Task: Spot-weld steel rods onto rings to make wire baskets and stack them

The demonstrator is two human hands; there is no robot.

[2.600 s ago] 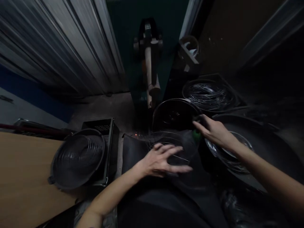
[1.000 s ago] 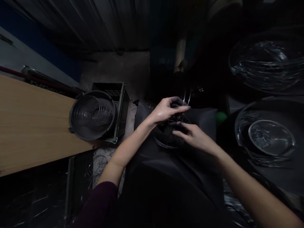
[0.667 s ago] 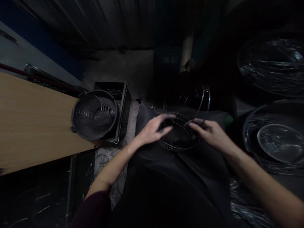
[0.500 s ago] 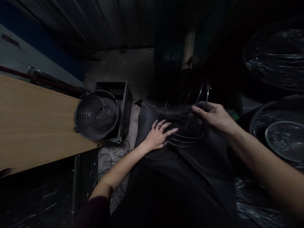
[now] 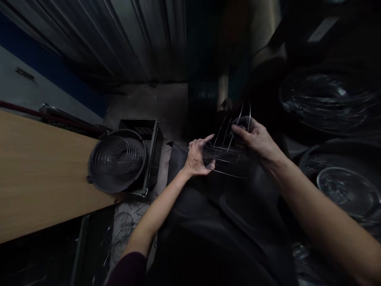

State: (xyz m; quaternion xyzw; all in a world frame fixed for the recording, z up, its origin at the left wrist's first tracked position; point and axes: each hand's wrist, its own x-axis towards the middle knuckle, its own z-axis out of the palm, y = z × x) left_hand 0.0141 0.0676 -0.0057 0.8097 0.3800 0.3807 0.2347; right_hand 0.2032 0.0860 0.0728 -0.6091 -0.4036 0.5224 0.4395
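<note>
My right hand (image 5: pixel 254 137) is closed in a pinch on curved metal wires (image 5: pixel 249 113), whose bent ends stick up past the fingers. My left hand (image 5: pixel 198 157) is open, its thumb and forefinger spread apart in a C shape beside several thin wires (image 5: pixel 224 161). These wires lie over dark cloth (image 5: pixel 232 206) on my lap and stretch from the left hand towards the right. Dim light and blur hide whether the left fingertips touch them.
To the left, a round black basin (image 5: pixel 92 174) with coiled wire rings (image 5: pixel 131 149) stands by a black plastic crate (image 5: pixel 153 137) and a wooden board (image 5: pixel 44 171). Loose wires (image 5: pixel 123 226) litter the floor. At right are wide tubs (image 5: pixel 306 159) with shiny wire.
My left hand has lifted and turned from lying flat over the wires to a C shape. My right hand, still gripping wire, has shifted slightly left. The view has tilted up.
</note>
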